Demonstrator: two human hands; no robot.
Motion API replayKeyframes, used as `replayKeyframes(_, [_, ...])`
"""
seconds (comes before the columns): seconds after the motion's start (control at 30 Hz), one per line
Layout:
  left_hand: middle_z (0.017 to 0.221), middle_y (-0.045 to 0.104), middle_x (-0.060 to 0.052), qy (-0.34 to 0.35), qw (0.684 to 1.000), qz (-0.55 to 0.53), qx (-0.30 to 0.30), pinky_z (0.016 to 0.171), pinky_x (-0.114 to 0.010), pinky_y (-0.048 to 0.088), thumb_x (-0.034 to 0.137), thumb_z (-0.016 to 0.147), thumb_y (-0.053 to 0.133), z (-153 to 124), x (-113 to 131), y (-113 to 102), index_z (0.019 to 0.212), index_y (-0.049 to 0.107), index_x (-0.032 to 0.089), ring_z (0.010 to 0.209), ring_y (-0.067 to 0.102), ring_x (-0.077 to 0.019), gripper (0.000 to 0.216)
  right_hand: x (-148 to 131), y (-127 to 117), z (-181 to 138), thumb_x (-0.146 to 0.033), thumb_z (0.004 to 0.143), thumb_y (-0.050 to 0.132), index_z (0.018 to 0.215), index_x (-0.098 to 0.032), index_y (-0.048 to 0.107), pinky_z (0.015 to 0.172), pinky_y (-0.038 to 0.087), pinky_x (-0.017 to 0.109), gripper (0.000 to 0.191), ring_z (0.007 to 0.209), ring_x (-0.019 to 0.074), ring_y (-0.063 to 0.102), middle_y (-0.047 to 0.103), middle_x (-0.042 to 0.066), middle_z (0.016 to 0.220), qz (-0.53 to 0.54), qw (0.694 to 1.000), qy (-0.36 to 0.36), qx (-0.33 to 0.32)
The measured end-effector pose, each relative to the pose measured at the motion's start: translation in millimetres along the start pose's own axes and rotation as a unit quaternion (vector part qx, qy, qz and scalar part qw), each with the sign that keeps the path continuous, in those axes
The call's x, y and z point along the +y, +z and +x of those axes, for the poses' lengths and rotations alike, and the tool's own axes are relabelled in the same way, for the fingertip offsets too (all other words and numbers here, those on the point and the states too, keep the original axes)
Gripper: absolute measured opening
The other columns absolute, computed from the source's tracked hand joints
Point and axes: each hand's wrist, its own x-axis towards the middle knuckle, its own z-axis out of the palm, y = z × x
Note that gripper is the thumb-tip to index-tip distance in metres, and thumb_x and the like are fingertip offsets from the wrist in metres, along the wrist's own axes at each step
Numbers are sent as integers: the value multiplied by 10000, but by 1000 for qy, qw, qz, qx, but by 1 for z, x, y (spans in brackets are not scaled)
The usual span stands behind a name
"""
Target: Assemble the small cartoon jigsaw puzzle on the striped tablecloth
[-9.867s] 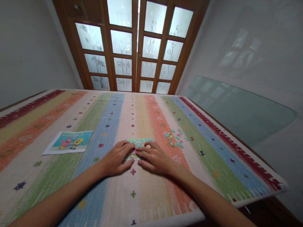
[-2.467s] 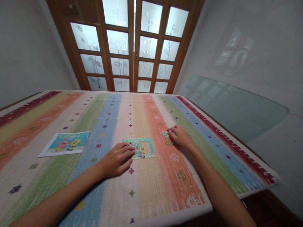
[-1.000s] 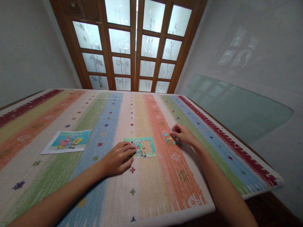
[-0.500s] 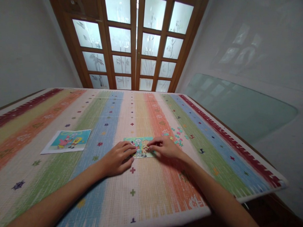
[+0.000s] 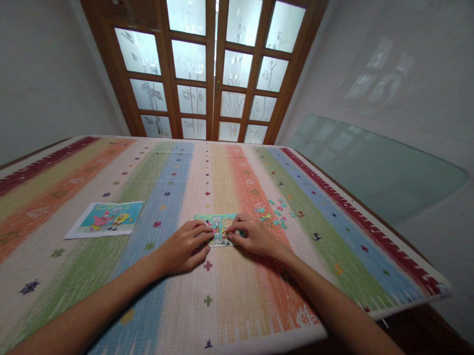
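Observation:
A small cartoon jigsaw puzzle [image 5: 217,223] lies on the striped tablecloth [image 5: 108,285] in front of me. My left hand [image 5: 183,247] rests on the cloth with fingers curled, its fingertips touching the puzzle's left edge. My right hand [image 5: 252,236] covers the puzzle's right part, thumb and fingers pinched together over its middle; whatever they hold is too small to make out. Several loose puzzle pieces [image 5: 277,213] lie scattered just right of my right hand.
A printed cartoon picture [image 5: 106,219] lies on the cloth to the left. Wooden doors with frosted glass panes [image 5: 213,69] stand behind the table. A glass tabletop [image 5: 376,167] leans against the right wall. The table's right edge [image 5: 379,229] is close.
My right hand has come back from the loose pieces on the right and now sits pinched over the puzzle. The left hand has stayed at the puzzle's left edge.

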Motion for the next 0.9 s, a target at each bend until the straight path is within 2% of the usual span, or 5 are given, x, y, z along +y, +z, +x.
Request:
replayKeyframes(0.2, [1198,700,-104,-6,1000,-2,-7,998,-491,514,208,967,540,1,1,-1,1262,636,190,1141,601,-274,310,1,8,-2,-160,933,643,1019,-213,779,882,487,359,169,988,213,594,665,86,1010,-43,997,-57,7])
replayKeyframes(0.7, [1196,703,-108,-6,1000,-6,1,995,-495,517,209,963,538,1,2,-1,1254,647,193,1137,603,-276,311,1,8,-3,-211,920,688,918,-196,784,836,486,359,96,940,218,603,676,83,938,-73,996,-34,23])
replayKeyframes(0.9, [1205,703,-114,-8,1000,-1,-2,996,-493,520,206,962,543,0,1,0,1260,643,182,1147,600,-281,315,1,6,-4,-101,888,618,983,-217,787,866,498,357,226,958,212,605,679,81,969,-74,996,-57,8])
